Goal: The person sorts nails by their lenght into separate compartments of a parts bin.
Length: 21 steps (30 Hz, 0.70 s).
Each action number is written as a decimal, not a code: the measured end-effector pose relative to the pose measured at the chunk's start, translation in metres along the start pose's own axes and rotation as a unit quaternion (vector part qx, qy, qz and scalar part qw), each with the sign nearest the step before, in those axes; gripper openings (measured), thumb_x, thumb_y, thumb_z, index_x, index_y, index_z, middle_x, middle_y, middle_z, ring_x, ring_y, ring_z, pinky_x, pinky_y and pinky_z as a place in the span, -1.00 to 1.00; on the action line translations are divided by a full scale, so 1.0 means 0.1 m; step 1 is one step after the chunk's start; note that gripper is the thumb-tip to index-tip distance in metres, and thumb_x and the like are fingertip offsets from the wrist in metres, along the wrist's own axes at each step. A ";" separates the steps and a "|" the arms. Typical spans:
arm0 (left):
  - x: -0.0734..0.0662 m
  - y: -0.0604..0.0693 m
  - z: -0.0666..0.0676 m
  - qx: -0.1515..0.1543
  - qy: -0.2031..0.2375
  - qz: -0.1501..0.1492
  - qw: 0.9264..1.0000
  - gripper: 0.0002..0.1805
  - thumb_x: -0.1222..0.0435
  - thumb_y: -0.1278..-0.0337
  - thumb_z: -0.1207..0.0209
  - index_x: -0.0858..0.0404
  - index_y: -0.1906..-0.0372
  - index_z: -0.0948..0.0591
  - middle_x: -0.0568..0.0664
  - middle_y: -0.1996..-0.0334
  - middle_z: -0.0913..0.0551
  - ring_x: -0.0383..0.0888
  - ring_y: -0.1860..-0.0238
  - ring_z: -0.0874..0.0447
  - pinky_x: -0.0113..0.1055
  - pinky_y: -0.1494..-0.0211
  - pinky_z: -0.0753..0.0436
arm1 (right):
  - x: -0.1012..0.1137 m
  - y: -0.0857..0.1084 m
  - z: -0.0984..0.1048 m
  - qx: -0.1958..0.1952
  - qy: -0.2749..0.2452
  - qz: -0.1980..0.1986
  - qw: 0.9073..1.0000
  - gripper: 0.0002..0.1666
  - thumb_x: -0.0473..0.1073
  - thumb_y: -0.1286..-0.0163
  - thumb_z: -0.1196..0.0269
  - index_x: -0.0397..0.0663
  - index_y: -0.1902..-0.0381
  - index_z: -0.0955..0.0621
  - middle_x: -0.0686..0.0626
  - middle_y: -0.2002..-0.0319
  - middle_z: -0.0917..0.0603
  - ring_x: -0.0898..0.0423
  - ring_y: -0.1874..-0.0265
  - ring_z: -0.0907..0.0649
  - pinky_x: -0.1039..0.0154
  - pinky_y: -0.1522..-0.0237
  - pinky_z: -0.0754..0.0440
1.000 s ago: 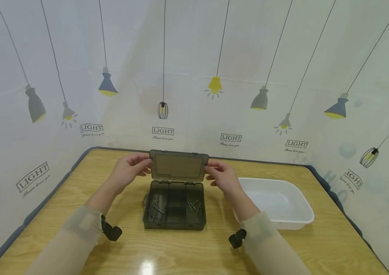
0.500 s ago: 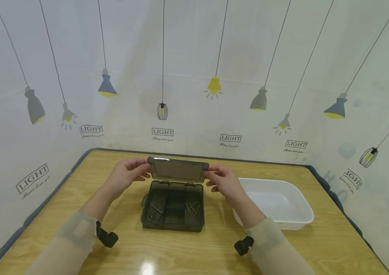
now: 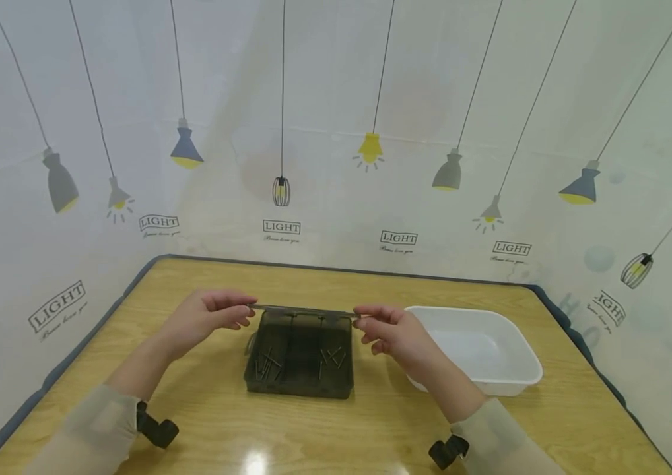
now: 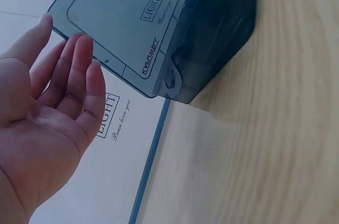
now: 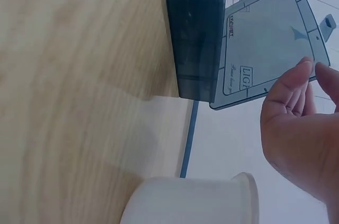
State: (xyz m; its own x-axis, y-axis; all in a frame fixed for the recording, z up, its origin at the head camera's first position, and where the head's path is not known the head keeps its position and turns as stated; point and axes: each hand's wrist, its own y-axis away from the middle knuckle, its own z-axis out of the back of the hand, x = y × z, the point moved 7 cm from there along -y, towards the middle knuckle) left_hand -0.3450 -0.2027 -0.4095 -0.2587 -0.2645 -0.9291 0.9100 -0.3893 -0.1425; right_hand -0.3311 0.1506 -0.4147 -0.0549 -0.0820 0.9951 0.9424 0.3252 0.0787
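Observation:
A dark see-through plastic box (image 3: 300,390) with compartments stands on the table. Several thin metal pieces, like screws or nails, lie in its left compartment (image 3: 267,364) and others on the right. Its hinged lid (image 4: 122,20) leans forward over the box and shows edge-on in the head view. My left hand (image 3: 198,321) pinches the lid's left edge near the front corner between thumb and fingers. On the opposite edge, my right hand (image 3: 400,335) holds the lid in a similar pinch. Two small latches (image 5: 327,25) stick out from the lid's front edge.
A white plastic tub (image 3: 531,376) stands on the wooden table (image 3: 336,442), to the right of the box and close to my right forearm. Behind the table hangs a pale backdrop (image 3: 324,99) printed with lamps.
Both hands have swung the lid down from nearly upright to a forward tilt, edge-on to the head view. The hands and forearms have come lower and nearer. Box and tub stay in place.

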 end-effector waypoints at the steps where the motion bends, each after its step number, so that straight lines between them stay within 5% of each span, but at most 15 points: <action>1: 0.00 0.03 -0.01 0.005 0.003 0.002 1.000 -0.55 0.17 -0.62 -0.29 0.35 -0.37 -0.68 0.11 -0.10 -0.85 -0.15 -0.02 -0.86 -0.10 -0.19 -0.86 | 0.00 0.03 -0.01 0.007 -0.002 0.000 1.000 -0.50 -0.21 -0.62 -0.30 -0.27 -0.42 -0.61 0.03 -0.01 -0.79 0.16 0.20 -0.70 0.39 0.26 -0.68; 13: 0.10 0.29 -0.13 0.055 -0.014 0.056 0.997 -0.50 0.14 -0.46 -0.42 0.30 -0.35 -0.70 0.16 -0.08 -0.84 0.04 -0.06 -0.83 -0.18 -0.21 -0.80 | -0.16 0.30 -0.14 0.033 0.033 -0.031 0.998 -0.45 -0.15 -0.56 -0.36 -0.25 -0.41 -0.60 0.04 0.09 -0.74 0.14 0.21 -0.72 0.36 0.22 -0.71; 21: 0.18 0.39 -0.26 0.085 -0.015 0.062 0.994 -0.44 0.21 -0.41 -0.46 0.35 -0.38 -0.66 0.12 -0.05 -0.81 -0.13 -0.06 -0.79 -0.38 -0.16 -0.80 | -0.30 0.39 -0.20 0.055 0.056 -0.044 0.996 -0.47 -0.15 -0.57 -0.39 -0.23 -0.39 -0.59 0.05 0.18 -0.72 0.11 0.22 -0.66 0.28 0.21 -0.64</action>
State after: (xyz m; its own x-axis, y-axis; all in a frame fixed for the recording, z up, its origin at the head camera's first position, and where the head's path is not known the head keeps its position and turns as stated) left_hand -0.3060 -0.1995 -0.4405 -0.1588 -0.3452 -0.9250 0.8684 -0.4946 0.0355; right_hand -0.2862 0.1468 -0.4432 -0.0932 -0.2172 0.9717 0.8931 0.4131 0.1780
